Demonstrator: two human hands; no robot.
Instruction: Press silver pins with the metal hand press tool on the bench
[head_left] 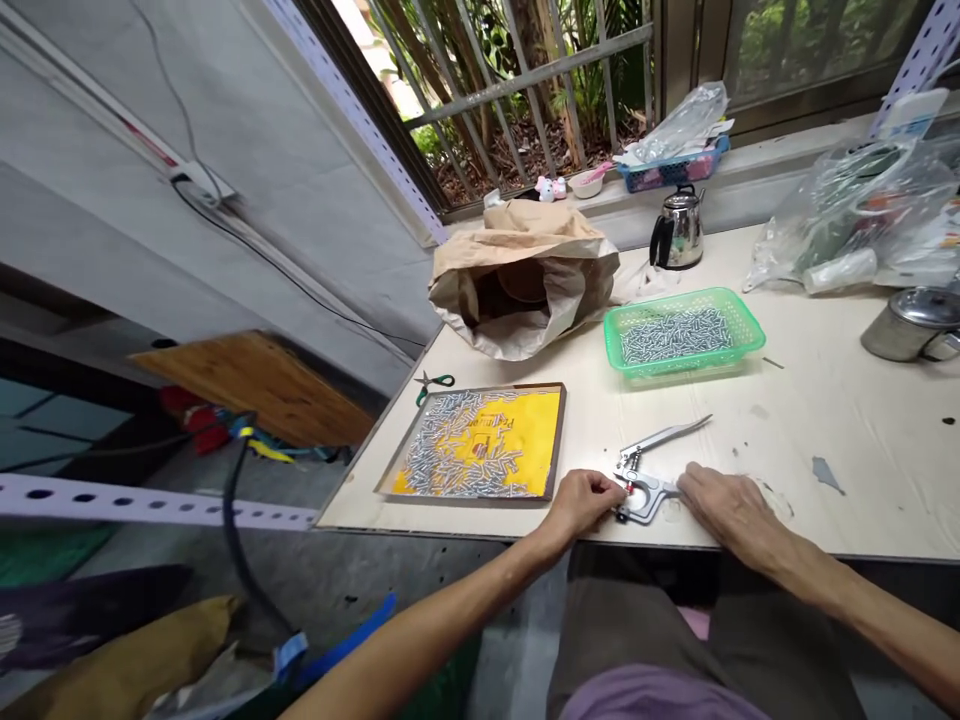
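A metal hand tool [651,490] with spring and two handles lies at the table's front edge. My left hand [589,500] is closed at its left end, fingers pinched by a small red part; what they hold is too small to make out. My right hand [724,505] is closed on the end of the tool's lower handle. Left of my hands, a shallow tray [559,440] with a yellow bottom holds many small metal pins [442,450]. Behind the tool, a green plastic basket [622,368] holds more pins [679,335].
An open brown paper bag [525,280] stands at the back left, with green-handled scissors [435,382] near the tray. A kettle [679,230], a plastic bag [862,215] and a lidded metal pot [911,325] are at the back and right.
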